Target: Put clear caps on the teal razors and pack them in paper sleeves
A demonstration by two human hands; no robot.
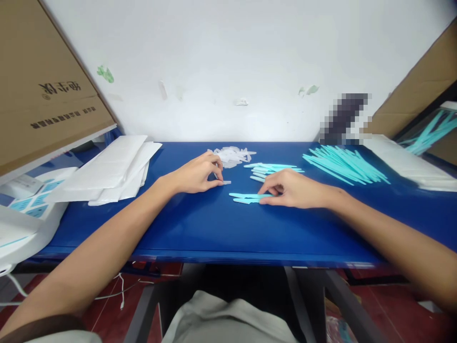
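Note:
My left hand pinches a small clear plastic piece between thumb and finger, just in front of a pile of similar clear pieces. To the right, my right hand has its fingers closed on turquoise sticks; two tips stick out to the left, low over the blue table. Several more turquoise sticks lie behind the right hand, some with whitish ends. A larger heap of turquoise sticks lies farther right.
White paper-like sheets or bags lie at the left beside a white device. A cardboard box stands above them. More white sheets and a clear container with turquoise sticks are at the right. A white wall backs the table.

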